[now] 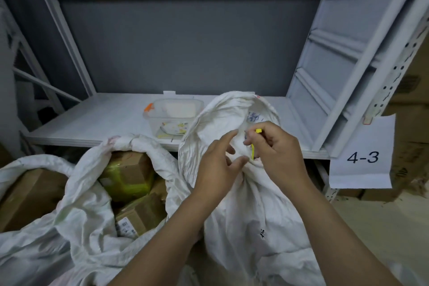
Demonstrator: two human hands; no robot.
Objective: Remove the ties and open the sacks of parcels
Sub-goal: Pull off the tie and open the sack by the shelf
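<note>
- The yellow tie (pixel 252 151) still cinches the gathered neck of the white sack (pixel 243 204), centre right of the frame.
- The right hand (pixel 276 153) pinches the tie; the left hand (pixel 218 165), fingers loosely spread, touches the neck.
- Lower left, two open sacks (pixel 88 193) show parcels (pixel 130 169); this one appears to remain.

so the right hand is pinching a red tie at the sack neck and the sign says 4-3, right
No: the tie is yellow, not red; the head view shows it. The right hand does pinch it at the sack neck, and the sign says 4-3.
</note>
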